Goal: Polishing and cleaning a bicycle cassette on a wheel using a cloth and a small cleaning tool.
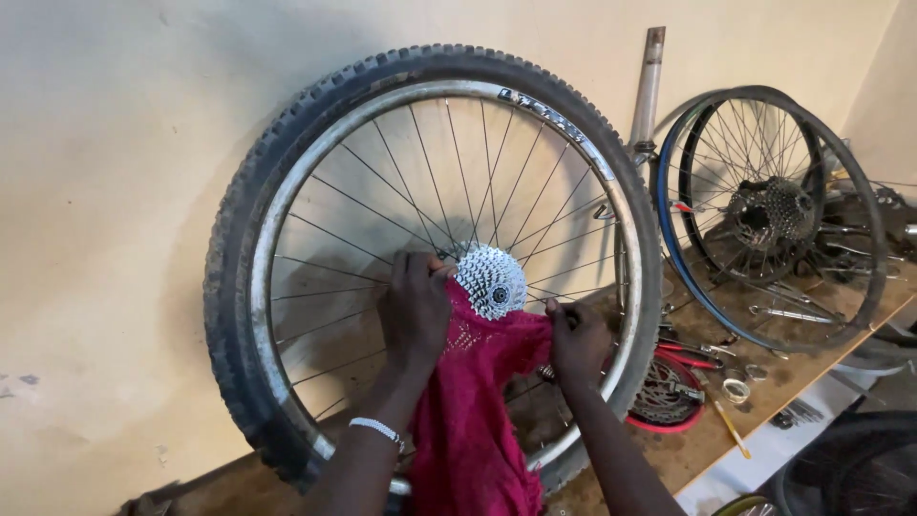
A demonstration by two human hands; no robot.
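Item: our left hand [414,308], fingers curled on red cloth [475,401] beside the cassette [490,280] at the hub of the wheel [287,182] leaning on the wall. Our right hand [578,341] pinches the cloth's right edge. Bench [712,430], right: second wheel [774,210].

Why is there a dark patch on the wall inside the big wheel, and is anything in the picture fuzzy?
Head view: the dark patch is shadow cast on the wall behind the big wheel and the hands, left hand and right hand; the light is soft, without harsh glare; the sprocket cluster looks sharp, while the far wheels look slightly softer.
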